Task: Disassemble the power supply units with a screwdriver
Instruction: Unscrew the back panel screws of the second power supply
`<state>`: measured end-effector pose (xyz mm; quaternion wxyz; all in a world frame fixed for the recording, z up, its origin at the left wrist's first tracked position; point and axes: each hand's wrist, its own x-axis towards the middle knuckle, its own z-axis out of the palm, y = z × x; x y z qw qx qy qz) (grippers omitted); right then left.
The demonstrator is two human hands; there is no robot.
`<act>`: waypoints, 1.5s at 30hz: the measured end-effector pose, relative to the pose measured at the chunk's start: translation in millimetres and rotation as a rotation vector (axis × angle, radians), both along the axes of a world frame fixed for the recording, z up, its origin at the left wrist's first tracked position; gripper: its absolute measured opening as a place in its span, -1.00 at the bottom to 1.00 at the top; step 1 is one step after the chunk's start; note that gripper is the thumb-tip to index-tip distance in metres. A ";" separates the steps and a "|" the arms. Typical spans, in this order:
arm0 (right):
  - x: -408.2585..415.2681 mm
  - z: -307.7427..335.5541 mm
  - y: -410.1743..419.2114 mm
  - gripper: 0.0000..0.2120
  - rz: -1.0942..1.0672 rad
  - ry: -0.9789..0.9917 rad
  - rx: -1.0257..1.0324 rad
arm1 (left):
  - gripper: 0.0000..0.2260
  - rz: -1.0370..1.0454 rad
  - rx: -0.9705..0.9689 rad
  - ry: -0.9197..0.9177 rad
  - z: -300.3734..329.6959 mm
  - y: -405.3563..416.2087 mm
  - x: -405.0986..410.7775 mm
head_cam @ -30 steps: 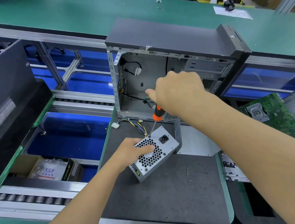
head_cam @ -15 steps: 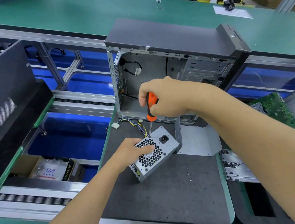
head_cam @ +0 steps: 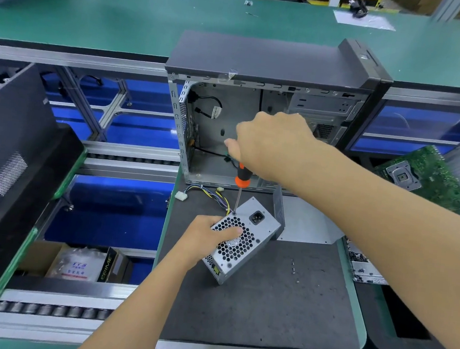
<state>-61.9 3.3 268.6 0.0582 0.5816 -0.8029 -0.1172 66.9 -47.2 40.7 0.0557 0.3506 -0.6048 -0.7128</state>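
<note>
Power supply unit (head_cam: 248,240) under left hand (head_cam: 206,239)

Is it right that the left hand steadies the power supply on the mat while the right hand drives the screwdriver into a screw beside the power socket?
Not quite. In the head view the screwdriver tip sits at the top corner of the power supply, by the fan grille, not beside the power socket. The left hand does steady it; the right hand drives.

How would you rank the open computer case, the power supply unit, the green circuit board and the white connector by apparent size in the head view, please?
1. Computer case
2. Green circuit board, partly cut off, and power supply unit: alike, unsure
3. White connector
</note>
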 end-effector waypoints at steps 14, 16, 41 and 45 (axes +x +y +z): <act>-2.0 7.9 0.5 -0.95 0.073 -0.438 0.154 | -0.84 -0.004 0.029 -0.008 1.3 -0.1 -0.1; 0.8 3.9 -0.7 -0.74 0.066 -0.474 0.112 | -0.83 -0.004 0.026 -0.005 1.0 -0.1 0.1; 8.5 4.1 0.3 -0.43 -0.036 -0.194 0.091 | -0.84 0.017 0.023 0.003 4.0 1.0 -0.1; 5.5 3.5 1.3 -0.59 -0.020 0.012 0.086 | -0.82 0.007 0.032 0.004 3.9 0.8 -0.2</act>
